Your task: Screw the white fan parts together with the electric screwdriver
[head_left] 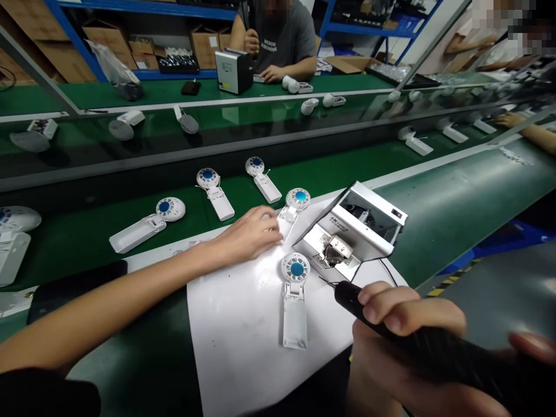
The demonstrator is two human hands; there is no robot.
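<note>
our left hand (249, 236) rests fingers together on a white plastic fan unit with blue hub (292, 209) at the white mat's (243, 341) far edge; our right hand (403, 324) clamps a black electric screwdriver (417, 339) beside another white fan unit (295, 301), its screws seemingly not yet driven.

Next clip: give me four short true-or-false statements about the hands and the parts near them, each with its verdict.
1. The right hand holds a black electric screwdriver. True.
2. The left hand rests flat on bare belt, touching nothing. False: it lies on a white fan unit at the white mat's edge.
3. A fan unit on the mat has a blue centre. True.
4. The metal screw feeder stands across the belt by a co-worker. False: it sits on the mat.
</note>
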